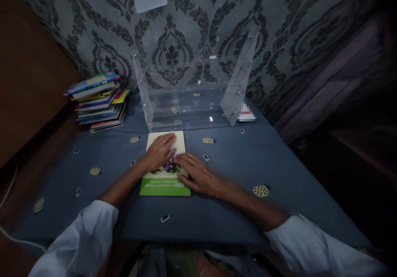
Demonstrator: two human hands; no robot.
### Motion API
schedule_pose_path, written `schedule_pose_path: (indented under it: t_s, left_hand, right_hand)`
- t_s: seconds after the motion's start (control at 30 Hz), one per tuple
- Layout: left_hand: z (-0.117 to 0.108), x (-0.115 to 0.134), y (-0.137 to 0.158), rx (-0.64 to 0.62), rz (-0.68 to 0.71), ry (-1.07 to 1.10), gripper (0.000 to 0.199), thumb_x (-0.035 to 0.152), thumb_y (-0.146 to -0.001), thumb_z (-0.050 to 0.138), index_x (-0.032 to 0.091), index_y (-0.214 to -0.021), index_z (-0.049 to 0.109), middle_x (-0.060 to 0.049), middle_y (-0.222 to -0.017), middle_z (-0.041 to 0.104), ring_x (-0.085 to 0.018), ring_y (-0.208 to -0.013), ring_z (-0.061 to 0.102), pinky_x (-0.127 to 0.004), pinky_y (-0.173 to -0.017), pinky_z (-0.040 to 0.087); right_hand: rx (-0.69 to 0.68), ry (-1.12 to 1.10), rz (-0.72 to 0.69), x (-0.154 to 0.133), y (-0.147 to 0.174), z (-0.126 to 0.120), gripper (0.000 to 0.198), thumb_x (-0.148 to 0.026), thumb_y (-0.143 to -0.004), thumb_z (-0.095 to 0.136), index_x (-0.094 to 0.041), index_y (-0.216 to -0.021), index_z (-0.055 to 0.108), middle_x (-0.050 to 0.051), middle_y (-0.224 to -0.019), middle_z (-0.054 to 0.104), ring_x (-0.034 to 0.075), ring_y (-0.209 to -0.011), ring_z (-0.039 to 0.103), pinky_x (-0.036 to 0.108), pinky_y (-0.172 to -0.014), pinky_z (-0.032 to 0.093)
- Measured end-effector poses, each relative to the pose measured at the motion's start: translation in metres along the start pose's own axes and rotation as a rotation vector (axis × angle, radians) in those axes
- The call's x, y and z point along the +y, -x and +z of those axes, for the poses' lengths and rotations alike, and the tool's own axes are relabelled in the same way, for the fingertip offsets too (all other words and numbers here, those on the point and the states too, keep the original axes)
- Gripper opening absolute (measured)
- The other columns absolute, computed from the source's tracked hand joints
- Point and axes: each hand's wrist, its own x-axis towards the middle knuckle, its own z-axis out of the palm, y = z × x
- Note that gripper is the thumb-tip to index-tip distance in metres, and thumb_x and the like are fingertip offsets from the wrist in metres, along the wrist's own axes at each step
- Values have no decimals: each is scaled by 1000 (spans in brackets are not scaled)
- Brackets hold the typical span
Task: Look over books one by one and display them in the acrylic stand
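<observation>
A book [165, 187] with a cream cover and a green band along its near edge lies closed and flat on the table in front of me. My left hand [159, 151] rests flat on the upper left of its cover, fingers stretched toward the far edge. Across the right side of the cover lies my right hand [198, 173], fingers stretched out to the left over a dark and purple picture. Both hands touch the book without gripping it. Part of the cover picture is hidden under them.
Beyond the book stands a clear acrylic rack [237, 84] with shelves, close to the patterned wall [172, 51]. A stack of books [101, 101] sits at the back left. Right of the rack is a small white object [246, 113], blurred out. A patterned blue cloth [223, 157] covers the table.
</observation>
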Motion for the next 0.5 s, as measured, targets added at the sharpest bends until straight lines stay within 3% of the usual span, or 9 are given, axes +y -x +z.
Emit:
schedule_pose_path:
  t_s: [0.2, 0.33, 0.5]
  left_hand:
    - [11, -11, -2, 137, 16, 29, 40, 18, -99, 40, 11, -135, 56, -16, -140, 60, -25, -132, 55, -46, -111, 45]
    - [10, -10, 5, 183, -66, -2, 38, 24, -101, 42, 13, -134, 57, -15, -137, 63, -25, -129, 57, -47, -110, 46]
    - [5, -9, 14, 178, -182, -52, 39, 27, -101, 42, 12, -134, 55, -17, -138, 60, -27, -131, 55, -47, -112, 43]
  right_hand:
    - [-31, 93, 107, 24, -27, 13, 55, -33, -98, 49, -10, -147, 38, 23, -147, 49, 32, -143, 42, 54, -116, 42]
    - [-48, 159, 213, 50, -41, 17, 60, -39, -98, 49, -9, -149, 36, 25, -153, 43, 33, -147, 36, 56, -120, 34]
    - [-2, 237, 328, 66, -37, 15, 66, -47, -100, 44, -9, -153, 32, 26, -156, 39, 35, -148, 34, 60, -119, 33]
